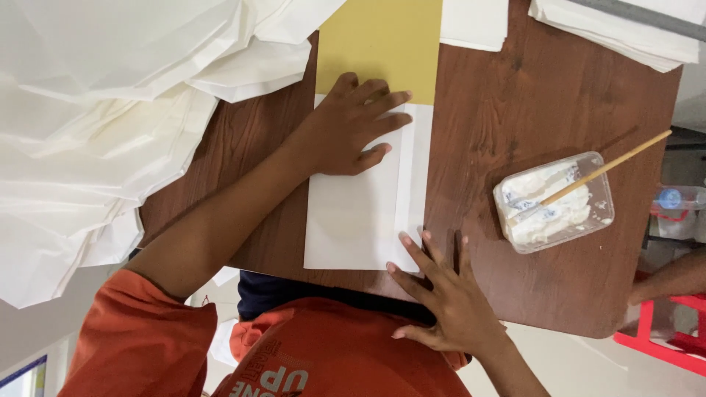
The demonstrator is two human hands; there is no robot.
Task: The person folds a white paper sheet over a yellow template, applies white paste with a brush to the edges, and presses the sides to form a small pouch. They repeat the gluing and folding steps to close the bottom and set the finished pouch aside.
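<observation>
Head view looks straight down on a dark wooden bench (515, 95). On it lies a white folded paper sheet (353, 220), its folded flap (413, 176) running along the right side, its upper end lying over a yellow sheet (382, 44). One hand, the left hand (349, 125), presses flat on the upper part of the white sheet, its fingers (386, 99) spread and gripping nothing. At the sheet's lower right corner the right hand (448, 294) rests open, fingertips touching the paper edge, palm on the bench. A clear plastic tub (555, 202) of white paste stands well to the right, with a wooden stick (610, 165) leaning in it. Loose white sheets (110, 110) are heaped at the left.
</observation>
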